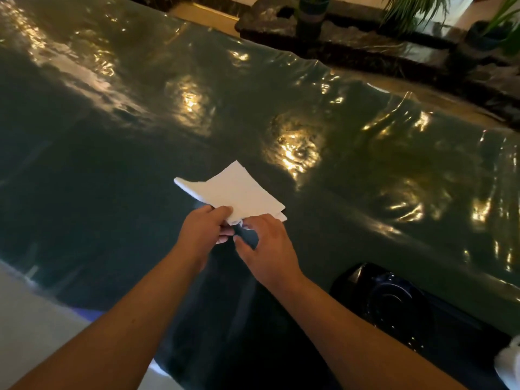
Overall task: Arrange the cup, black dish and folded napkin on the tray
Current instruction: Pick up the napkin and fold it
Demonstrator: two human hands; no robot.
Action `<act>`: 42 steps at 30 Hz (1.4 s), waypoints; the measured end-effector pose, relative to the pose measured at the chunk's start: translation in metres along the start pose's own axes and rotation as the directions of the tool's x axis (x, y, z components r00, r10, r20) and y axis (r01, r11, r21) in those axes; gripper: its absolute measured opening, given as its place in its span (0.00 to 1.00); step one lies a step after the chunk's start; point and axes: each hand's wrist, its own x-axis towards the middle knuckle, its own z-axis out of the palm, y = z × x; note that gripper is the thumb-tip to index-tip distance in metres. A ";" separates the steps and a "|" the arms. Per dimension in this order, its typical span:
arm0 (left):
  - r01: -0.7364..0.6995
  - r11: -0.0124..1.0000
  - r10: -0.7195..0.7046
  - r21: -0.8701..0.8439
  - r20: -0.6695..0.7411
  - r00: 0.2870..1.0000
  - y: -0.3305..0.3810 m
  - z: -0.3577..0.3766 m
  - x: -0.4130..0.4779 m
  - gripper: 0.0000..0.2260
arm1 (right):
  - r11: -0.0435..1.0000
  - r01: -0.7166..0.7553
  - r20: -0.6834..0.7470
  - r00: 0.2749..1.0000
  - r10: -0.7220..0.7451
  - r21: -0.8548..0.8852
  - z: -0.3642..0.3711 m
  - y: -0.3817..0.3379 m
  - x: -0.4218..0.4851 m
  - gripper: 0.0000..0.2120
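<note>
Hands (239, 235) on napkin (233, 192), corner pointing away

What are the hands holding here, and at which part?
A white paper napkin, partly folded, pinched at its near edge by the left hand. The right hand meets that same edge, though its grip is less clear.

The napkin (235, 192) is held above the middle of the table (112, 136), off its surface, with both hands just beneath it at its 6 o'clock edge: the left hand (203, 229) at 7 o'clock, the right hand (265, 246) at 5 o'clock, close together. The tray (450, 319) lies on the table at 4 o'clock from the hands, near the table's near edge, with the dish (394, 305) on its left part. Beyond the table's far edge, at 1 o'clock, stand potted plants (413, 9).
</note>
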 end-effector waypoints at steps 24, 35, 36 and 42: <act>-0.245 0.960 0.197 0.138 0.294 0.935 0.043 0.166 -0.168 0.12 | 0.757 -0.256 -0.022 0.941 0.336 0.601 -0.203 0.030 -0.107 0.13; -0.434 0.851 0.424 0.297 0.100 0.900 0.032 0.191 -0.191 0.22 | 0.632 -0.387 -0.040 0.833 0.552 0.672 -0.291 0.035 -0.134 0.11; -0.424 0.859 0.432 0.287 0.040 0.901 0.032 0.188 -0.187 0.22 | 0.612 -0.393 -0.041 0.820 0.572 0.686 -0.301 0.039 -0.138 0.12; -0.094 0.926 -0.025 0.365 0.309 0.951 0.030 0.189 -0.161 0.39 | 0.397 -0.323 0.047 0.821 0.569 0.859 -0.343 0.066 -0.160 0.09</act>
